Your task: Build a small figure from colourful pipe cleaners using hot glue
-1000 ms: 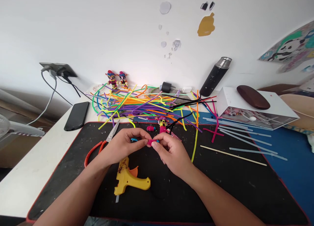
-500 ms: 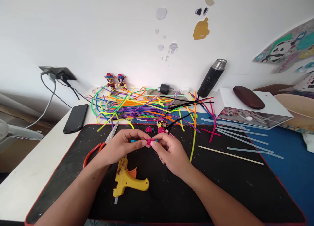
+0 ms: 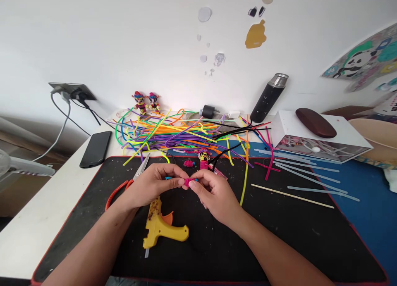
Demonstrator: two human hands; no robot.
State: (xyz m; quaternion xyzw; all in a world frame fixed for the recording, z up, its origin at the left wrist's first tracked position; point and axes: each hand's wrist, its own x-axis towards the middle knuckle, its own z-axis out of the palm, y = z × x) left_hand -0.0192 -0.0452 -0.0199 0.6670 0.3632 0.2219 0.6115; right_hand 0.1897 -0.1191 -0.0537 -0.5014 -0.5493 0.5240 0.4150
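Between the fingertips of both hands is a small pink piece of coiled pipe cleaner [image 3: 187,182] with blue at its ends. My left hand [image 3: 156,182] pinches it from the left, and my right hand [image 3: 214,191] pinches it from the right. Just beyond the fingers lie a similar pink coil [image 3: 189,163] and a partly built pipe-cleaner doll [image 3: 204,158] with a pink body. Orange-handled scissors [image 3: 141,170] lie partly behind my left hand. Below it rests a yellow hot glue gun [image 3: 164,230], its front end hidden by the hand.
A heap of colourful pipe cleaners [image 3: 170,131] spreads along the wall. Two finished dolls [image 3: 147,103] stand behind it. Clear glue sticks [image 3: 310,174] and a wooden stick [image 3: 291,196] lie right. A black phone [image 3: 95,149], a flask [image 3: 269,98] and a white box [image 3: 322,131] edge the mat.
The pink coil has shifted very slightly left in my fingers, and my right thumb has moved a little on it. Everything else stays in place.
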